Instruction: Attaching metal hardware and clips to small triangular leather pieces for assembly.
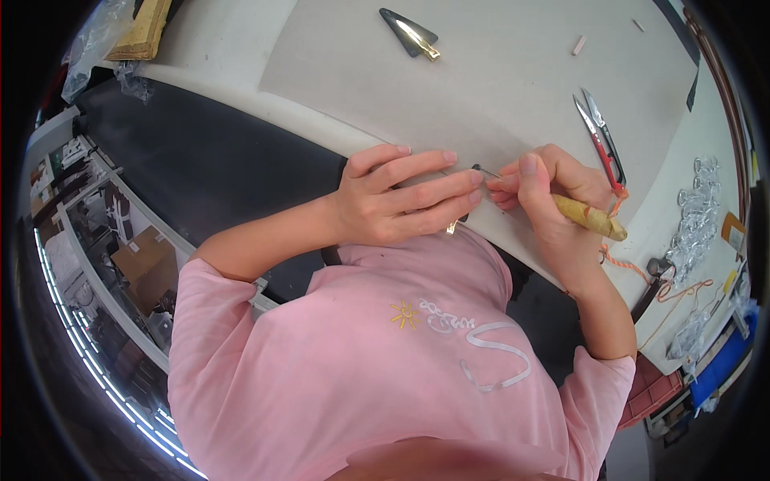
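Observation:
My left hand (pixel 409 196) lies over a small dark piece at the table's near edge, its fingers together and mostly covering it. Only a dark tip and a bit of gold-coloured clip (pixel 451 228) show past the fingers. My right hand (pixel 553 192) is closed round an awl-like tool whose handle is wrapped in yellow tape (pixel 592 216). From that hand a thin metal shaft points left, its end at the dark tip by my left fingertips. Farther up the table lies a dark triangular piece (pixel 407 30) with a gold clip on it.
Red-handled thread snips (pixel 603 148), tied to an orange cord (pixel 626 263), lie right of my right hand. A pink stub (pixel 579 45) is at the back. Clear plastic (pixel 698 216) lines the right side; a yellow block (pixel 140 30) stands far left.

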Demonstrator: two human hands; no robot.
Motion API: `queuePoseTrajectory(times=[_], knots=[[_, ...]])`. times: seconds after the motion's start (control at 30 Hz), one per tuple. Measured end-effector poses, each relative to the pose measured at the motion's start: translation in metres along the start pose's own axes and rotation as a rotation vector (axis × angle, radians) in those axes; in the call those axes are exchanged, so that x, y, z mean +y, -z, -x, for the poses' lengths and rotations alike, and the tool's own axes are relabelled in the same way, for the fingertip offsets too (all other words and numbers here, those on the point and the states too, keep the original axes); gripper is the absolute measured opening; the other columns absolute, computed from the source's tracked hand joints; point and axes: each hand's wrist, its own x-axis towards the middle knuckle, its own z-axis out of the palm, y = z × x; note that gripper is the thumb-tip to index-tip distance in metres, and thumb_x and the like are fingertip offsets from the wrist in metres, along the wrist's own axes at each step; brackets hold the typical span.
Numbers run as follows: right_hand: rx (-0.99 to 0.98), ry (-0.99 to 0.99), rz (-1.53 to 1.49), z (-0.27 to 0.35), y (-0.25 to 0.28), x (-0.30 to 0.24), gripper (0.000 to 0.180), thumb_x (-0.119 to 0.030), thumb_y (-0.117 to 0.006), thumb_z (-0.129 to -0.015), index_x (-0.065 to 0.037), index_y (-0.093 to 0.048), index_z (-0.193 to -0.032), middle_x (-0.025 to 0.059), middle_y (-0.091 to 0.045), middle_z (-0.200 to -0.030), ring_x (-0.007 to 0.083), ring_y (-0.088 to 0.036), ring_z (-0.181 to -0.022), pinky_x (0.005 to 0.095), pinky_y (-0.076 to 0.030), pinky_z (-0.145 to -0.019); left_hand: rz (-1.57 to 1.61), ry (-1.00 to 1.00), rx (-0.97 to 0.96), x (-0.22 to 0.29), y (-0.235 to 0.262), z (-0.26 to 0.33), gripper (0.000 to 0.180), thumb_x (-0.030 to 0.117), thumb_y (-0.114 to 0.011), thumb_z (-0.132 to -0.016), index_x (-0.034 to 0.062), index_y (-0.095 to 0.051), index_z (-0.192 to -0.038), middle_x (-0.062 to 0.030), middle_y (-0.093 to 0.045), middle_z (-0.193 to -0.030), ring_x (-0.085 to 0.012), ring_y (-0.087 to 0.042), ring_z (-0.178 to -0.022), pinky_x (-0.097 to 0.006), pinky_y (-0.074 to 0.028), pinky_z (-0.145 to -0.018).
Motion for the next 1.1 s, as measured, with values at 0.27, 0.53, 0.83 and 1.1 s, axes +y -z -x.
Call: queuePoseTrajectory(times=[0.27, 0.53, 0.83, 1.1], knots=[[0.039, -0.011, 0.027, 0.001, -0.004, -0.002, 0.028, -0.009, -0.061, -0.098, 0.002, -0.058, -0.072, 0.0089, -0.072, -0.074, 0.0111, -0.071, -0.07, 0.0243, -0.058, -0.065, 0.015, 0.016, -0.021, -0.001, 0.005, -0.003, 0.023, 0.024, -0.073, -0.086, 0.0262, -0.074, -0.109, 0.0108, -0.072, -0.117, -0.0119, -0.06, -0.108, -0.028, -0.037, -0.09], [0.059, 0.006, -0.153, 0.0, -0.006, 0.001, 0.028, -0.009, -0.059, -0.1, 0.002, -0.059, -0.075, 0.009, -0.072, -0.077, 0.0102, -0.07, -0.07, 0.0243, -0.059, -0.063, 0.046, 0.033, -0.041, 0.002, 0.006, -0.002, 0.023, 0.025, -0.071, -0.087, 0.0257, -0.075, -0.11, 0.0109, -0.072, -0.118, -0.0121, -0.059, -0.109, -0.027, -0.037, -0.088], [0.071, 0.024, -0.127, -0.001, -0.006, 0.004, 0.028, -0.007, -0.059, -0.098, 0.001, -0.058, -0.072, 0.0087, -0.072, -0.075, 0.0088, -0.068, -0.067, 0.0235, -0.057, -0.062, 0.016, 0.022, -0.017, 0.002, 0.002, -0.001, 0.022, 0.025, -0.071, -0.087, 0.0259, -0.075, -0.109, 0.0108, -0.072, -0.117, -0.012, -0.06, -0.108, -0.028, -0.035, -0.089], [-0.081, 0.075, 0.285, 0.0, 0.003, -0.007, 0.029, -0.012, -0.055, -0.102, 0.003, -0.061, -0.079, 0.0099, -0.07, -0.079, 0.013, -0.069, -0.071, 0.0258, -0.058, -0.066, -0.012, 0.01, -0.029, 0.002, 0.003, 0.0, 0.022, 0.023, -0.07, -0.087, 0.0253, -0.076, -0.108, 0.009, -0.072, -0.117, -0.0129, -0.059, -0.108, -0.03, -0.034, -0.092]])
